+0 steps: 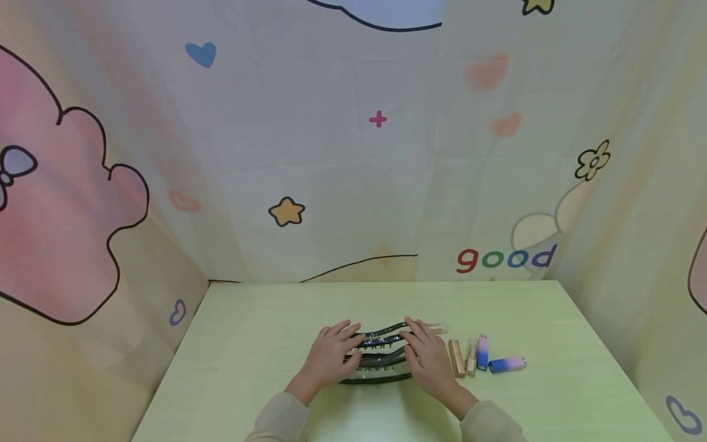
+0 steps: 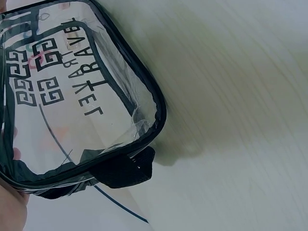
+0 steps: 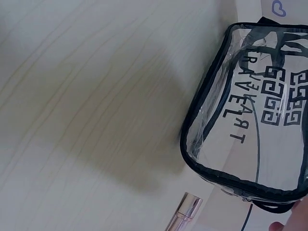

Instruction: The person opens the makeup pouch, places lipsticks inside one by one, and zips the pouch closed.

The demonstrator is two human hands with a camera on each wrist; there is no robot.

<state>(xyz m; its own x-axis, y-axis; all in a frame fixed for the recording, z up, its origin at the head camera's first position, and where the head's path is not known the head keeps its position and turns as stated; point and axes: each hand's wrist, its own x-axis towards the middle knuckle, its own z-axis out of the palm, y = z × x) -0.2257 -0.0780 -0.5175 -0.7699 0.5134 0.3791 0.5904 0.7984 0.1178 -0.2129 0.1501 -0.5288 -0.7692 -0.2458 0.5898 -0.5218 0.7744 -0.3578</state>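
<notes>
A clear zip travel bag (image 1: 378, 369) with black trim and the printed word TRAVEL stands on the table in front of me. My left hand (image 1: 331, 358) grips its left end, thumb at the front and fingers over the back edge. At the other end, my right hand (image 1: 432, 361) holds the top edges between thumb and fingers. In the left wrist view the clear bag (image 2: 89, 65) shows a black side tab (image 2: 127, 171) and a square logo. Through its wall in the right wrist view, the bag (image 3: 245, 96) shows no items inside.
Right of the bag lie a rose-gold tube (image 1: 456, 358), a lipstick with a clear cap (image 1: 471, 358) and two blue-and-pink tubes, one lengthwise (image 1: 483, 352), one sideways (image 1: 507, 364). Behind my right hand lies another clear-capped tube (image 1: 439, 327). A printed curtain (image 1: 342, 153) hangs beyond the table.
</notes>
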